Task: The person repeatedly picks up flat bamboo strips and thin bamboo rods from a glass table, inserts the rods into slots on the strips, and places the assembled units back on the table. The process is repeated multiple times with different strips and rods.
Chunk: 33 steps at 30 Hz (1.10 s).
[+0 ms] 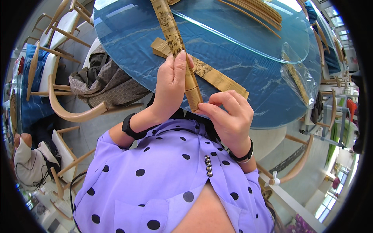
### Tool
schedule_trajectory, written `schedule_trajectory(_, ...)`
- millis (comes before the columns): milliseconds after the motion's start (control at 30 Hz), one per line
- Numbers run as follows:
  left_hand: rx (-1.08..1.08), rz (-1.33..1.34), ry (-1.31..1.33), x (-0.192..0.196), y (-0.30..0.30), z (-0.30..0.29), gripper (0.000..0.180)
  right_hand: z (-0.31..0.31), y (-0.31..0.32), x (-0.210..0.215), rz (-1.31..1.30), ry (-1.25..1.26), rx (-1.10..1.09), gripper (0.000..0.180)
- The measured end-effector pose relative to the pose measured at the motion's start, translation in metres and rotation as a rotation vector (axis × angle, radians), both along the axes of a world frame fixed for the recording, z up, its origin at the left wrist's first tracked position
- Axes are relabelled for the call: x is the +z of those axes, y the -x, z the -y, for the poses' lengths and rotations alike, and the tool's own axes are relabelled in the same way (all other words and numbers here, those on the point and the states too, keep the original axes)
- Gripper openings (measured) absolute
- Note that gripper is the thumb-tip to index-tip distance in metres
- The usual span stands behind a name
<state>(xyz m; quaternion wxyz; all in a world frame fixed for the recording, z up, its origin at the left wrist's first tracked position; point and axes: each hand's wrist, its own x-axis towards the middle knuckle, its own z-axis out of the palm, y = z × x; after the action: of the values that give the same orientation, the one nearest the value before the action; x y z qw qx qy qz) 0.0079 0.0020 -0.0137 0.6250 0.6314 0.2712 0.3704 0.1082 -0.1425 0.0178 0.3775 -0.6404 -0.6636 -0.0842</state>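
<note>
My left hand (173,73) is closed around a long, narrow gold paper sleeve (166,24) with dark printed patterns, its thumb lying along the upper side. The sleeve slants from the far edge of the view down toward my chest. At its near end, my right hand (229,113) pinches a corner between thumb and fingertips. Beneath it, on the blue table (128,42), a second gold sleeve (219,80) of similar pattern lies crosswise. Whether anything is inside the held sleeve cannot be seen.
A raised glass turntable (241,42) carries a bundle of long, thin brown strips (256,13). To the right lies a clear plastic bag (298,77) with a gold strip inside. A wooden chair (74,116) at left holds a grey-brown patterned bag (107,79).
</note>
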Motion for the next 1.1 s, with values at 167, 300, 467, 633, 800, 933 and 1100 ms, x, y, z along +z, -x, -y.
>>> schedule_trajectory(167,-0.004,-0.026,-0.045,0.0,0.001,0.0,0.041,0.001,0.006,0.008,0.137,0.055,-0.035,0.021)
schedule_trajectory(300,-0.01,-0.055,-0.098,0.004,0.0,0.001,0.043,0.003,0.007,0.013,0.2,0.09,-0.043,0.021)
schedule_trajectory(467,-0.053,-0.11,-0.098,0.003,0.002,-0.001,0.043,-0.004,0.012,0.012,0.241,0.069,-0.016,0.026)
schedule_trajectory(633,-0.072,-0.132,-0.101,0.007,0.005,-0.004,0.042,-0.001,0.014,0.022,0.32,0.106,0.023,0.025)
schedule_trajectory(800,-0.219,-0.133,0.082,0.009,0.008,-0.006,0.038,0.001,0.012,0.03,0.429,0.127,0.061,0.027)
schedule_trajectory(933,-0.294,-0.142,0.064,0.014,0.005,-0.009,0.038,0.001,0.007,0.035,0.558,0.151,0.104,0.031)
schedule_trajectory(1100,-0.359,-0.167,0.087,0.033,0.005,-0.01,0.037,0.0,0.004,0.038,0.531,0.102,0.168,0.033)
